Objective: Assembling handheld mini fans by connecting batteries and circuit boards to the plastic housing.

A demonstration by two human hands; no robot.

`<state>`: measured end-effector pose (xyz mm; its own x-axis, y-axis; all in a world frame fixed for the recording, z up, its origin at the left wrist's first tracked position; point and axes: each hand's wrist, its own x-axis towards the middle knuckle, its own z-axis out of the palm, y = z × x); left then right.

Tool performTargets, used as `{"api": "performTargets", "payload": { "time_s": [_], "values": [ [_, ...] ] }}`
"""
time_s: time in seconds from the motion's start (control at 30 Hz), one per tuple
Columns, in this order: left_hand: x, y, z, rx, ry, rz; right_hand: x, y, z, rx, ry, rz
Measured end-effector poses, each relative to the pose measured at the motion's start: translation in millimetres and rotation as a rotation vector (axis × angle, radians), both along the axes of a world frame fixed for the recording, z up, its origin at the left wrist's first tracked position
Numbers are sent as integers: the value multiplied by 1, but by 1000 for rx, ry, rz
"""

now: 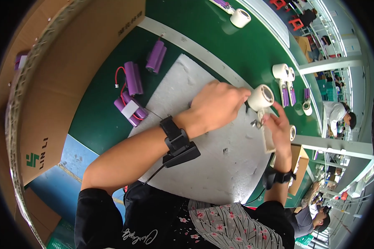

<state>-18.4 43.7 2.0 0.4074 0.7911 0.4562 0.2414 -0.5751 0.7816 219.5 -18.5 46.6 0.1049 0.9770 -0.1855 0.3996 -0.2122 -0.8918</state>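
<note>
My right hand [280, 128] grips a white plastic housing [260, 98] with a round, hollow head and an open handle part below it. Small metal pieces and wires [257, 123] show by the thumb. My left hand [218, 103] is closed at the left side of the head, its fingertips pinched together. A short dark piece shows just under those fingertips; what the pinch holds is too small to make out. Both hands are above a white foam sheet [187, 99]. To its left lie purple battery packs [133, 79] with red wires, one bearing a white label [130, 110].
A tall cardboard box [70, 83] stands at the left. On the green bench [203, 35], beyond a pale metal strip [187, 39], are several white housings [280, 71] with purple batteries. A small open carton [299, 166] is right of my right forearm. Other people sit farther right.
</note>
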Motion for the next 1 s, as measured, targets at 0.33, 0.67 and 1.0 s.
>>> {"api": "performTargets", "payload": {
  "time_s": [0.33,0.67,1.0],
  "values": [
    [-2,-28,35,469,-209,-130,-45,-91,17,96,-607,-61],
    [16,-63,30,-310,-735,-739,-80,-105,15,159,-59,302],
    [15,-41,2,-89,4,-431,-4,-80,-29,361,278,-183]
  ]
}}
